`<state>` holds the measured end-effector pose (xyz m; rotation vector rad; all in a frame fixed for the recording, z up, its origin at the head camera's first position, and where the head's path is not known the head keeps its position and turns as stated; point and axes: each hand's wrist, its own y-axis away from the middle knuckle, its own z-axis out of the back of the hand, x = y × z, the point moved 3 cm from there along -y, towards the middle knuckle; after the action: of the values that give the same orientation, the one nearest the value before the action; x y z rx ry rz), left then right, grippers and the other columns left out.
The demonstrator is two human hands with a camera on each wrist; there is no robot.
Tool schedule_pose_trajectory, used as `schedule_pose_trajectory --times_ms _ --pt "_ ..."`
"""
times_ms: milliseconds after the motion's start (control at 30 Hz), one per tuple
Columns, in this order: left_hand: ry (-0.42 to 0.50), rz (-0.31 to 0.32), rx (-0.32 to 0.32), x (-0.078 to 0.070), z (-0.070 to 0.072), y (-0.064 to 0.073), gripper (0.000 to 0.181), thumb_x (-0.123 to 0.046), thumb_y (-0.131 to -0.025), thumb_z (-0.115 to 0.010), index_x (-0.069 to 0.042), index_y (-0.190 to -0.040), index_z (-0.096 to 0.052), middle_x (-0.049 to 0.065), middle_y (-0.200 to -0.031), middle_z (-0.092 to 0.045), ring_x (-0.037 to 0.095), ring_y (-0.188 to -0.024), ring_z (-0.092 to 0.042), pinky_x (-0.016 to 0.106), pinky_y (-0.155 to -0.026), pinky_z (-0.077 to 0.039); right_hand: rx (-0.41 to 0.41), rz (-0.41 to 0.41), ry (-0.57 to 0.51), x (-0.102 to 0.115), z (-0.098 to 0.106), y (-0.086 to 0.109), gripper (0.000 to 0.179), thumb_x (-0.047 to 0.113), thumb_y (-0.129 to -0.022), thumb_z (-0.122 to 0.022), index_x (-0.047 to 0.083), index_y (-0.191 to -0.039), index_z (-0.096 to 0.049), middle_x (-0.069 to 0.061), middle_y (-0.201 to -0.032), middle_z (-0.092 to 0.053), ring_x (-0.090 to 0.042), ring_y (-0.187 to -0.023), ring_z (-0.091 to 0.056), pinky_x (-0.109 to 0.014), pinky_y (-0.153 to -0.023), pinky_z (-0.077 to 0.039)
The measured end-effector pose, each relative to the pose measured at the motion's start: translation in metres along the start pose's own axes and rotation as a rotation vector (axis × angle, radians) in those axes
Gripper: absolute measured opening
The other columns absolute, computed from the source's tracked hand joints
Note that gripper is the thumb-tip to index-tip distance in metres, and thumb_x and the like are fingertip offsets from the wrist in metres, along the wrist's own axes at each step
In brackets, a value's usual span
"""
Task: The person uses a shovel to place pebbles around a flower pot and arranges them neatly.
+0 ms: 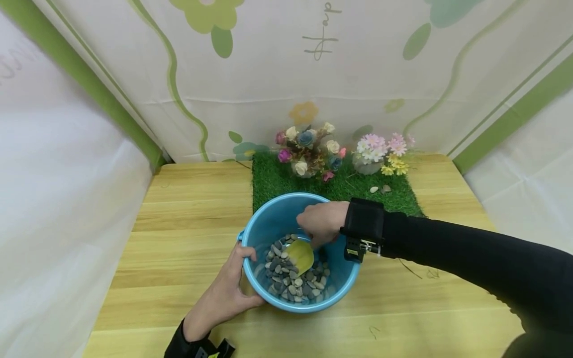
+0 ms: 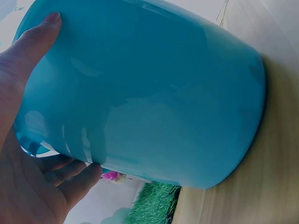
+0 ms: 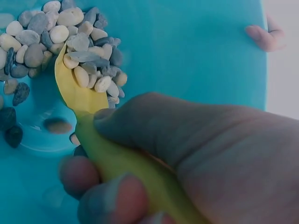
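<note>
A light-blue plastic bucket (image 1: 301, 308) stands on the wooden table, with grey and white pebbles (image 1: 286, 278) on its bottom. My left hand (image 1: 233, 286) holds the bucket at its left side: a fingertip hooks over the rim, while the thumb (image 2: 39, 37) lies against the outer wall. Inside the bucket, my right hand (image 1: 323, 223) grips a yellow toy shovel (image 1: 301, 256) by its handle. In the right wrist view the thumb presses along the handle, and several pebbles lie on the shovel's blade (image 3: 79, 93), which sits against the pile.
Behind the bucket lies a green artificial grass mat (image 1: 268, 184). On it stand a pot of mixed roses (image 1: 309, 149) and a pot of pink and yellow flowers (image 1: 380, 151). Two small stones (image 1: 374, 189) lie near the latter. A printed fabric curtain (image 1: 286, 74) hangs behind the table.
</note>
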<state>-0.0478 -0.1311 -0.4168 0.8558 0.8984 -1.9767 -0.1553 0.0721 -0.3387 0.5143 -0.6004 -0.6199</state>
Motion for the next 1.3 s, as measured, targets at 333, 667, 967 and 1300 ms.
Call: schedule_pose_trajectory --times_ms 333,667,967,1300 --pt "0.011 -0.011 -0.015 -0.0003 -0.0001 -0.0007 0.07 -0.039 -0.065 -0.081 -0.018 -0.11 -0.031 0.009 -0.145 -0.024 0.03 -0.129 -0.028 0.051 -0.095 -0.036 0.012 0.027 -0.021 0.0003 -0.0001 0.003 0.047 0.012 -0.087 -0.059 0.017 -0.047 -0.035 0.006 -0.039 -0.034 -0.009 -0.034 -0.036 -0.02 -0.037 -0.029" --pt "0.014 -0.001 -0.006 -0.0008 0.0001 -0.0006 0.069 -0.04 -0.066 -0.08 -0.019 -0.11 -0.031 0.008 -0.145 -0.023 0.029 -0.129 -0.027 0.047 -0.093 -0.041 0.033 0.037 0.01 0.0003 -0.0002 0.0042 0.045 0.014 -0.087 -0.06 0.016 -0.046 -0.043 0.006 -0.039 -0.037 -0.008 -0.033 -0.035 -0.02 -0.037 -0.029" --pt "0.007 -0.004 -0.008 -0.0019 0.0003 -0.0005 0.069 -0.04 -0.066 -0.08 -0.019 -0.11 -0.031 0.008 -0.145 -0.022 0.029 -0.129 -0.027 0.048 -0.091 -0.042 0.046 0.065 0.007 -0.0008 -0.0017 0.0038 0.043 0.016 -0.087 -0.061 0.017 -0.047 -0.046 0.007 -0.039 -0.038 -0.007 -0.034 -0.036 -0.02 -0.037 -0.029" --pt "-0.003 0.0 0.003 -0.0024 0.0003 -0.0009 0.069 -0.041 -0.067 -0.08 -0.018 -0.11 -0.031 0.008 -0.146 -0.022 0.029 -0.129 -0.027 0.049 -0.093 -0.04 0.073 0.123 -0.013 -0.0008 -0.0045 0.0046 0.041 0.01 -0.085 -0.061 0.016 -0.047 -0.046 0.008 -0.041 -0.039 -0.006 -0.035 -0.037 -0.019 -0.038 -0.029"
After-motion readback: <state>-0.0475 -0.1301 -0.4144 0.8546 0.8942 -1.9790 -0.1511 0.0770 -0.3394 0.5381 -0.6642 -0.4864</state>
